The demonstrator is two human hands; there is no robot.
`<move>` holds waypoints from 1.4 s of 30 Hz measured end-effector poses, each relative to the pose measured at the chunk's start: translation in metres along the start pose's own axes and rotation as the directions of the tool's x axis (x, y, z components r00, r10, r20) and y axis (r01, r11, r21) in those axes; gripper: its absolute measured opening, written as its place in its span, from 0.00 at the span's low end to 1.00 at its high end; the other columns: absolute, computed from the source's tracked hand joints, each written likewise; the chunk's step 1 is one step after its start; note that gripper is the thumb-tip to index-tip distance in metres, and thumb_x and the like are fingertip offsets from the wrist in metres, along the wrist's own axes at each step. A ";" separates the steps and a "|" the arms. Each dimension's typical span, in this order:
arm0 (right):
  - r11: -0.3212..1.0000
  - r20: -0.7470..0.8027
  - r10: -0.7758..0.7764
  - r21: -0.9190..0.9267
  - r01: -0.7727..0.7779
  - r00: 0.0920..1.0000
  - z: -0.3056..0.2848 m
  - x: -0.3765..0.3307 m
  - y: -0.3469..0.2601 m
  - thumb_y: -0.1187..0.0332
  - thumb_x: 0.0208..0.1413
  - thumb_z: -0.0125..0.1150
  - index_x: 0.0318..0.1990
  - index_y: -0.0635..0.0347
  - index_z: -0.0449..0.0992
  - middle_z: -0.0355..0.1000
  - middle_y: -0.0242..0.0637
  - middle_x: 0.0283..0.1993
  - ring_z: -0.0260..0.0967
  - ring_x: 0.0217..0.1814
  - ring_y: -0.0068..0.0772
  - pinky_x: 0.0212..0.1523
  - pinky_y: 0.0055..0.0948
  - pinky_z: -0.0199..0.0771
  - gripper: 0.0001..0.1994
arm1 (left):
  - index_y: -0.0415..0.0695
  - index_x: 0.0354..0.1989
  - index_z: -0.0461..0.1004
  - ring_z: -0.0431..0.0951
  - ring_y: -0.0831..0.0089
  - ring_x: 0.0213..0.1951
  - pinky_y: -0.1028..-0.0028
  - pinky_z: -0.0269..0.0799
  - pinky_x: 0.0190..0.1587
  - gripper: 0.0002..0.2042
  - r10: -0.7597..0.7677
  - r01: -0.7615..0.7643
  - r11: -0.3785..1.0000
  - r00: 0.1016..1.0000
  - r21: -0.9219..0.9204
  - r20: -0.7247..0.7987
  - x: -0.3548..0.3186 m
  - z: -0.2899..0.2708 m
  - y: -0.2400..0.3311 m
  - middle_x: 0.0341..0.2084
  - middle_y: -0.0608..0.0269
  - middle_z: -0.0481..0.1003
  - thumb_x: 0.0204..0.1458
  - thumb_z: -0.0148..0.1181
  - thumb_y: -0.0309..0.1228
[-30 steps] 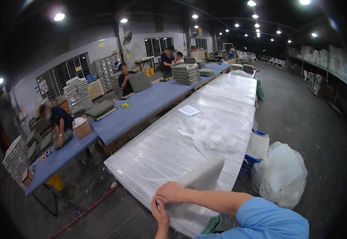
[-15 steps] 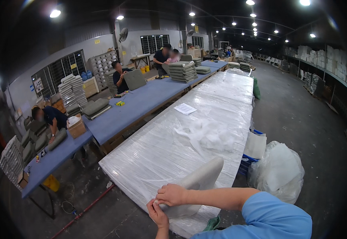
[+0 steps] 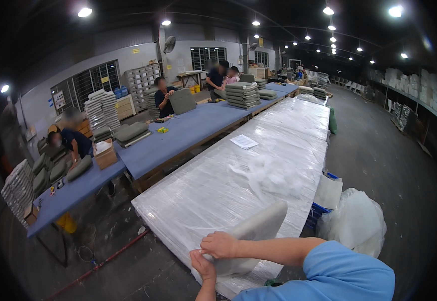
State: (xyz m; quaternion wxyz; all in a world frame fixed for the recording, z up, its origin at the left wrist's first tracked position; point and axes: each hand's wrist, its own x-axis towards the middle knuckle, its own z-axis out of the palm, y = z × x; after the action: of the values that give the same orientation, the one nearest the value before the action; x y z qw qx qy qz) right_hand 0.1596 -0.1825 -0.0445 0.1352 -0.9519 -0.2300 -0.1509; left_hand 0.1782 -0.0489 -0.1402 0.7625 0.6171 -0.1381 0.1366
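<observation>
A light grey cushion (image 3: 260,224) stands tilted on edge at the near end of the plastic-wrapped table (image 3: 178,200). Both hands are at its near left corner. My right hand (image 3: 221,245) reaches across from the right, its fingers closed on the cushion's edge. Just below it, my left hand (image 3: 203,265) pinches the same corner, thumb and fingertips together. The fingertips of the two hands nearly touch, and they hide the exact spot they grip. Loose white fibre stuffing (image 3: 271,175) lies on the plastic beyond the cushion.
A white paper sheet (image 3: 244,142) lies farther up the table. To the right are a clear bag of white material (image 3: 354,220) and a blue crate (image 3: 320,210). Leftward runs a blue-topped bench (image 3: 188,133) with stacked grey cushions (image 3: 242,95); several people work behind it.
The whole view has shifted slightly, moving the surroundings rightward in the picture. My hands remain on the cushion's corner, with the left fingers drawn a little closer against the right hand.
</observation>
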 end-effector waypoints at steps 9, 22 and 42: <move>0.978 0.205 -0.208 0.054 0.202 0.956 -0.050 -0.033 0.001 0.47 0.66 0.63 0.70 0.48 0.71 0.75 0.41 0.62 0.74 0.64 0.45 0.62 0.48 0.72 0.29 | 0.35 0.52 0.76 0.76 0.62 0.50 0.63 0.72 0.56 0.26 -0.448 0.447 0.892 0.894 0.073 0.009 -0.035 -0.031 -0.001 0.45 0.52 0.78 0.78 0.37 0.47; 0.942 0.337 0.320 -0.209 -0.261 0.885 -0.114 -0.134 0.011 0.42 0.53 0.75 0.57 0.56 0.74 0.81 0.46 0.46 0.81 0.48 0.58 0.46 0.52 0.79 0.34 | 0.57 0.85 0.37 0.48 0.57 0.81 0.54 0.52 0.78 0.42 -0.651 0.756 0.650 0.606 -0.078 0.457 -0.058 -0.052 -0.036 0.83 0.61 0.45 0.72 0.33 0.68; 0.465 0.427 0.541 0.567 -0.681 0.725 -0.044 -0.071 -0.017 0.45 0.71 0.57 0.82 0.69 0.49 0.55 0.61 0.82 0.55 0.84 0.56 0.80 0.38 0.55 0.45 | 0.32 0.83 0.31 0.36 0.53 0.84 0.61 0.36 0.82 0.42 -0.419 0.431 0.902 0.853 0.033 0.311 -0.016 0.005 -0.003 0.83 0.40 0.34 0.76 0.43 0.49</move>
State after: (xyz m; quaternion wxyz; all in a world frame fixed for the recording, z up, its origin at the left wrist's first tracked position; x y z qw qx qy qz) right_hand 0.0810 -0.2106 -0.0261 0.5023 -0.8560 0.0772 0.0951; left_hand 0.1647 -0.0550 -0.1483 0.7538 0.6316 -0.1193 -0.1365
